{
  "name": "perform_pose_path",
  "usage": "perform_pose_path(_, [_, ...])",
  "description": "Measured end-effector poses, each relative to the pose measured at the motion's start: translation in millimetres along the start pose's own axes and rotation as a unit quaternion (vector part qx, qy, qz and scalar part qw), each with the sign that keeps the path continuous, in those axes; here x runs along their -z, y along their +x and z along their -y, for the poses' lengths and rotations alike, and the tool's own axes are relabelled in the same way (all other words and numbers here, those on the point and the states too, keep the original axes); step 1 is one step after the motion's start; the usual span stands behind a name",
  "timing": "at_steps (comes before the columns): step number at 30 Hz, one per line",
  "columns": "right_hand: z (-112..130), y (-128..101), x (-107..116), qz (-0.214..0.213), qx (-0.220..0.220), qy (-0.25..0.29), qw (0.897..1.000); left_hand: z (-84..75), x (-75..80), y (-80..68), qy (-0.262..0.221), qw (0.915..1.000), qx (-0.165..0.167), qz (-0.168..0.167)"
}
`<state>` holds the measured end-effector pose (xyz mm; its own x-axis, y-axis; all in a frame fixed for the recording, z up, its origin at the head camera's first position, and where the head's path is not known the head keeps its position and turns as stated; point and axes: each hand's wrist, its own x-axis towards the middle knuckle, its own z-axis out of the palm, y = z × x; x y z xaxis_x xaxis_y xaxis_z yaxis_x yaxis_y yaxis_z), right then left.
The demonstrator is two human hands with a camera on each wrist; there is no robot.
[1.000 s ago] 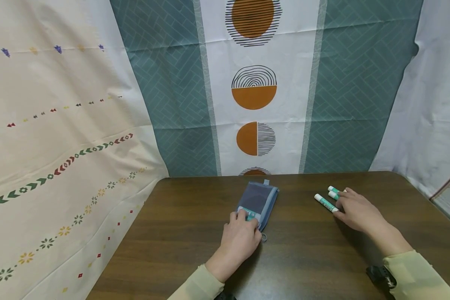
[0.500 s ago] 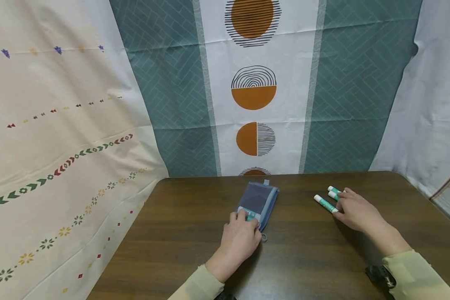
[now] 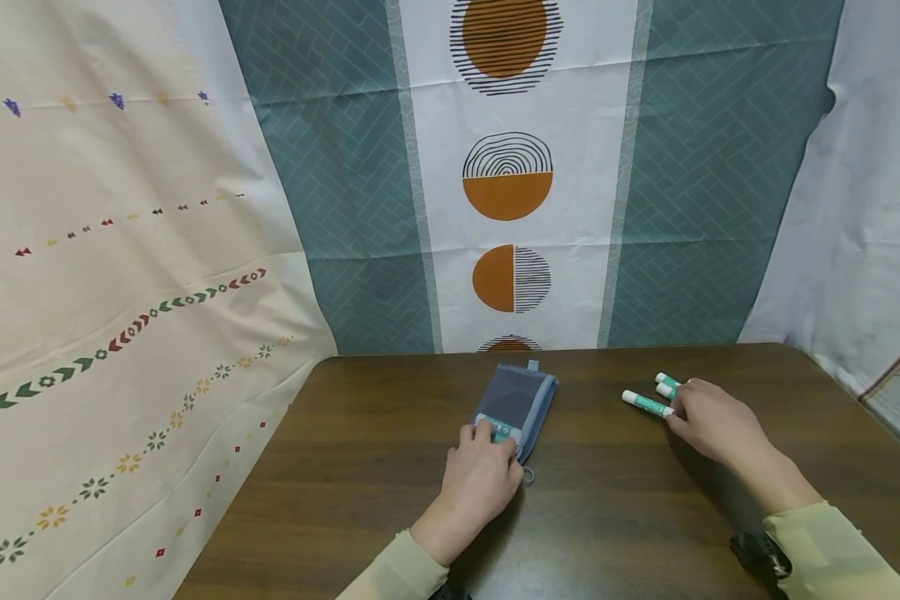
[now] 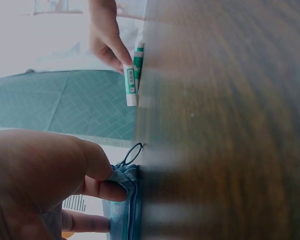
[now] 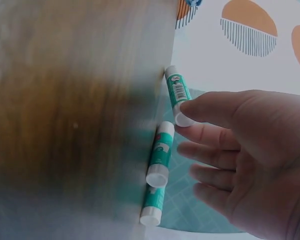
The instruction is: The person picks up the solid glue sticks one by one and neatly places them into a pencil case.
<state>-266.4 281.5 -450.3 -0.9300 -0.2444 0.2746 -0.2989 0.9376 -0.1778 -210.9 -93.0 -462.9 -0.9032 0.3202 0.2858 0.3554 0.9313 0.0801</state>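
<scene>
My left hand [image 3: 480, 475] holds the near end of a blue zip pouch [image 3: 513, 393], its fingers over the mesh top and a teal and white label. In the left wrist view, the thumb is at the pouch's corner, beside the zip's pull ring [image 4: 133, 154]. Farther right, my right hand [image 3: 720, 425] pinches one end of a green and white glue stick [image 5: 178, 90] between thumb and index finger. That end is raised, while the other points down toward the tabletop. Two more glue sticks, one nearer [image 5: 161, 152] and one behind [image 5: 154, 202], lie beside the right fingers.
Both hands work over a brown wooden table [image 3: 345, 467]. A green and white patterned cloth [image 3: 345, 208] hangs behind its far edge, and a cream printed cloth [image 3: 120, 333] hangs at the left. White fabric [image 3: 855, 250] covers the right side.
The glue stick in my right hand has shifted slightly left and swung flatter across the view, and the right fingers have closed in on its end. My left hand and the pouch have stayed put.
</scene>
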Motion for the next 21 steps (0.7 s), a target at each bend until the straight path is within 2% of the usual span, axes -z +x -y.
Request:
perform_pose_path(3, [1.3, -0.1, 0.0, -0.008, 0.001, 0.002, 1.0, 0.2, 0.1, -0.8, 0.0, 1.0, 0.001, 0.001])
perform_pose_path(10, [7.2, 1.1, 0.9, -0.02, 0.007, 0.008, 1.0, -0.6, 2.0, -3.9, 0.008, 0.9997, -0.01, -0.023])
perform_pose_path(15, [13.3, 3.6, 0.7, -0.007, -0.008, 0.047, 0.999, -1.1, 3.1, -4.3, 0.009, 0.9996, -0.008, -0.024])
perform_pose_path(21, [21.7, 7.0, -1.5, 0.011, -0.002, 0.093, 0.996, -1.4, 2.9, -2.4, 0.008, 0.9998, -0.007, -0.019])
